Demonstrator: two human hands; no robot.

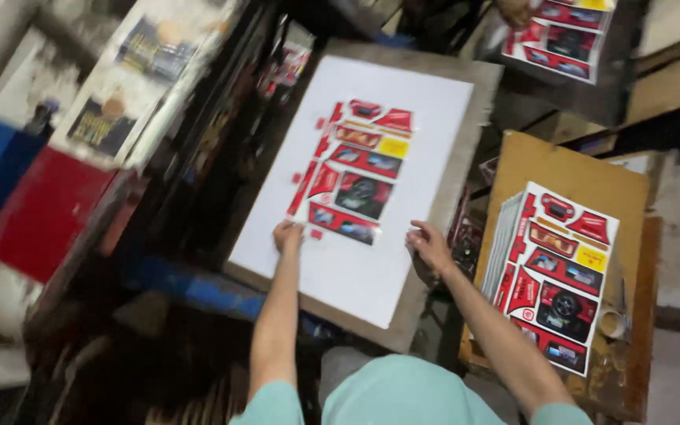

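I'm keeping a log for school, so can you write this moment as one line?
left hand: on printed sheet | right hand: at white board edge | stack of printed sheets: beside

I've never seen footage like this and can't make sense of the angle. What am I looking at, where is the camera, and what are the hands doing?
The one picture comes from a camera worn on a person's head, looking down, so you see their own two bare arms reaching forward. There is no machine doing the work. In front of them lies a white sheet on a grey board, with a red printed box cutout lying flat on it. The left hand rests at the cutout's lower corner; the right hand rests at the sheet's right edge. Neither hand clearly grips anything. To the right, a stack of the same red cutouts sits on a brown board.
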